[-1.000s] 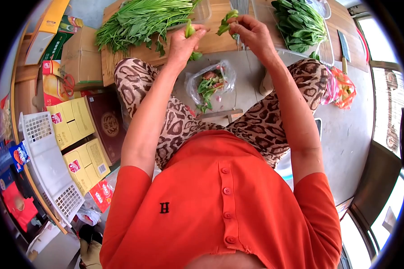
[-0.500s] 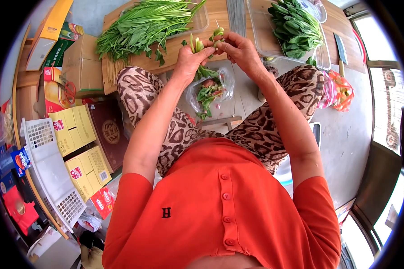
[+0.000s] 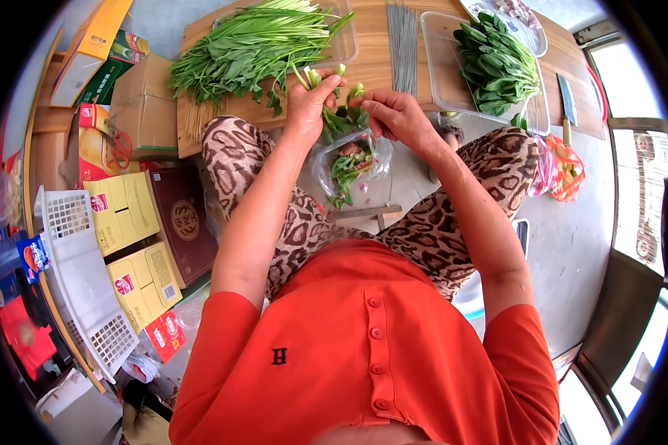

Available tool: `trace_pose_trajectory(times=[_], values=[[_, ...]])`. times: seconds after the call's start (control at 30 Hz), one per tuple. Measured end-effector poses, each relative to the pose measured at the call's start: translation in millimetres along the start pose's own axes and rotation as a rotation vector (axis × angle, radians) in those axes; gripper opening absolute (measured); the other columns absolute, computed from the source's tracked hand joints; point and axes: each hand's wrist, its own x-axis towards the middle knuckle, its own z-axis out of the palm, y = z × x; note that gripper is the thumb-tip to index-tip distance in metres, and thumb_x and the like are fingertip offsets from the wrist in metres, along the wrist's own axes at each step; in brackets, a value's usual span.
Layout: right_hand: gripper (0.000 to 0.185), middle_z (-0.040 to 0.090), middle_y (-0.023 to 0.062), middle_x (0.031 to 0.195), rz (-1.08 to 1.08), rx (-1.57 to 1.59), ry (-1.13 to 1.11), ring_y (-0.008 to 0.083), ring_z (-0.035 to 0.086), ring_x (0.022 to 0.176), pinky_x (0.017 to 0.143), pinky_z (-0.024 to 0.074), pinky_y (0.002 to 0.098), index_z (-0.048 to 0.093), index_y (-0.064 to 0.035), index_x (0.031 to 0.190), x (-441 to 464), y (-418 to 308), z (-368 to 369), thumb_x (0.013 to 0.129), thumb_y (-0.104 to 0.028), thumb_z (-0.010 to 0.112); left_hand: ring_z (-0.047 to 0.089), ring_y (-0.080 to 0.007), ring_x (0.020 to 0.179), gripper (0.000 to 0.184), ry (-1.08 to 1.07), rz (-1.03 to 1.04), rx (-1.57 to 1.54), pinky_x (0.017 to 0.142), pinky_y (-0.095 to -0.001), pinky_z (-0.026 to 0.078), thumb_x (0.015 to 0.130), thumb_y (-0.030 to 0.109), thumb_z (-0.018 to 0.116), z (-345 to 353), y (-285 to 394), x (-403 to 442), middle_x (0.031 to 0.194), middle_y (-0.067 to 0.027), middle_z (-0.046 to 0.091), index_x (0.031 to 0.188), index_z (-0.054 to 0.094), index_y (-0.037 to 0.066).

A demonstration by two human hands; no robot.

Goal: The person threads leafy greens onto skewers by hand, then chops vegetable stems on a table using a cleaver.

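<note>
My left hand [image 3: 306, 107] is closed around leafy green stems, their pale cut ends sticking up past the fingers. Just right of it, my right hand [image 3: 401, 119] pinches at a leafy green [image 3: 355, 92]; the fingertips partly hide the hold. Dark leaves [image 3: 337, 123] hang between the two hands. Below them, between the knees, sits a clear plastic bag [image 3: 382, 150] with leaf scraps and reddish bits [image 3: 346, 169] in it.
On the wooden table lie a large heap of long-stemmed greens [image 3: 256, 48], metal skewers [image 3: 402, 44], bamboo skewers [image 3: 199, 119] and a clear tray [image 3: 441, 63] with a leafy bunch [image 3: 499, 67]. A knife [image 3: 566, 99] lies at right. Boxes [image 3: 137, 215] stand at left.
My right hand has come down and away from my left, with a leafy green now at its fingertips. The left hand keeps its stems. The camera view has shifted slightly.
</note>
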Motion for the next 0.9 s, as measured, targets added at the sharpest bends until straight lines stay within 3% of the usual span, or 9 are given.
trace_pose_trajectory(times=[0.9], values=[[0.026, 0.046, -0.0064, 0.059, 0.108, 0.052, 0.010, 0.0020, 0.039, 0.050, 0.044, 0.0287, 0.0184, 0.065, -0.0041, 0.109, 0.6, -1.7, 0.1, 0.098, -0.020, 0.048, 0.045, -0.0037, 0.056, 0.014, 0.023, 0.145, 0.218, 0.051, -0.0189, 0.037, 0.083, 0.007, 0.069, 1.6, -2.3, -1.5, 0.081, -0.0034, 0.068, 0.095, 0.065, 0.001]])
